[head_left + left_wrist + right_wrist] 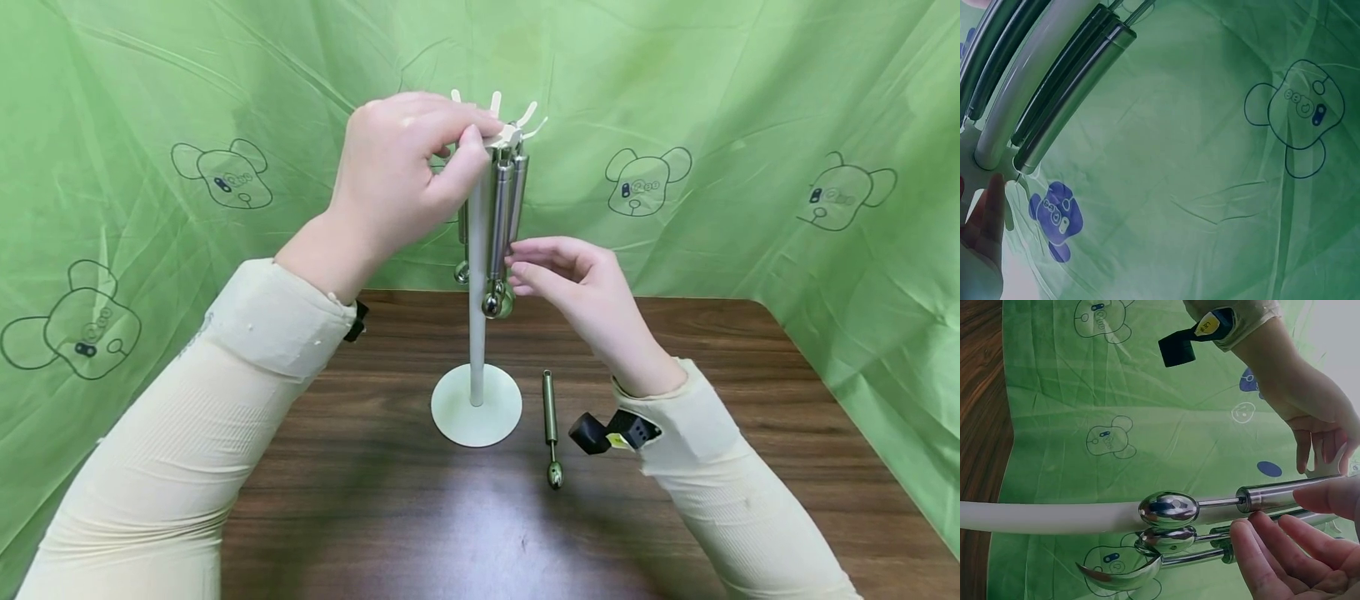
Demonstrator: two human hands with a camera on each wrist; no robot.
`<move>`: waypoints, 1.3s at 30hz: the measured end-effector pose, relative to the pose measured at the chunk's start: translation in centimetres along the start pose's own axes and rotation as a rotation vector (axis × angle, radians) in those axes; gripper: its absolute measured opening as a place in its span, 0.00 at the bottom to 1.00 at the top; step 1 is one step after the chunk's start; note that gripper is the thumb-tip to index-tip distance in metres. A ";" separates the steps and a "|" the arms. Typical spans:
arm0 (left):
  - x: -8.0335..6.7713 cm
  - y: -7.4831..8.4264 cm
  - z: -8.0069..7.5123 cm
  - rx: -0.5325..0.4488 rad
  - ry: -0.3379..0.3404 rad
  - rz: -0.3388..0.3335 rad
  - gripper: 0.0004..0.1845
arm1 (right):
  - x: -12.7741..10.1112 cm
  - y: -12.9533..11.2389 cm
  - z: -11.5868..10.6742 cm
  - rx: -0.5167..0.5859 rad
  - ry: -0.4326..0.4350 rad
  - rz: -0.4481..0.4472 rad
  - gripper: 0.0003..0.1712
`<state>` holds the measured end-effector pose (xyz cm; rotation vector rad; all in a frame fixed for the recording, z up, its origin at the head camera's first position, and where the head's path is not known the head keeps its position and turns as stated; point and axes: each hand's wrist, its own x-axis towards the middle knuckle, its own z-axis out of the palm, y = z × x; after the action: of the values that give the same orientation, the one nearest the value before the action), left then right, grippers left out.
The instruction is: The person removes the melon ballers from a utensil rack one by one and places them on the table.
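- Our left hand (405, 179) is curled at the top of the white stand (477, 333), thumb and fingers pinching the hook crown (510, 133); our right hand (577, 279), at about four o'clock from it, has loosely bent fingers touching the handles of the hanging steel utensils (501, 225); whether it truly grips one we cannot tell.
- We judge the hanging mostly done; several utensils already dangle from the hooks, close against the pole, their round heads bunched at mid-height; one loose utensil (552, 429) lies on the wooden table (750, 433), at three o'clock from the stand's round base, apart from it, so that piece appears left.
- In the right wrist view the utensils (1169, 509) look polished and mirror-bright; rounded bowl heads on thin necks, thicker tubular handles.
- A green bear-print cloth (712, 125) hangs behind.
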<state>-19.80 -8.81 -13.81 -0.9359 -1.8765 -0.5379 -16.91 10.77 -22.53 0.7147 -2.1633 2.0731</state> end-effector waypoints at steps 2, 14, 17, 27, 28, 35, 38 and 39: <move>0.0 0.0 -0.1 -0.012 -0.011 -0.011 0.18 | 0.2 0.0 0.2 -0.013 -0.005 0.002 0.19; 0.3 -0.2 -0.4 -0.028 -0.084 -0.066 0.20 | 1.2 -0.1 1.6 -0.051 -0.011 -0.026 0.18; 0.3 -0.2 -0.5 -0.019 -0.092 -0.069 0.20 | 1.2 -0.2 1.8 -0.071 -0.025 -0.054 0.17; 0.4 0.0 -0.5 0.000 -0.111 -0.099 0.21 | 0.5 -0.8 2.1 -0.089 -0.031 -0.077 0.14; 0.4 0.0 -0.5 0.000 -0.112 -0.108 0.21 | 0.4 -0.9 2.1 -0.091 -0.028 -0.080 0.14; 0.3 0.1 -0.5 -0.003 -0.104 -0.102 0.21 | 0.0 -1.4 2.1 -0.089 -0.019 -0.108 0.14; 0.3 0.0 -0.5 -0.009 -0.087 -0.074 0.20 | -0.2 -1.6 2.0 -0.091 -0.018 -0.114 0.14; 0.4 0.0 -0.4 -0.008 -0.084 -0.065 0.20 | -0.3 -1.7 1.9 -0.091 -0.018 -0.117 0.14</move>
<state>-19.64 -8.96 -13.29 -0.9177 -1.9870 -0.5536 -15.48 9.04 -21.22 0.8316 -2.1534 1.9056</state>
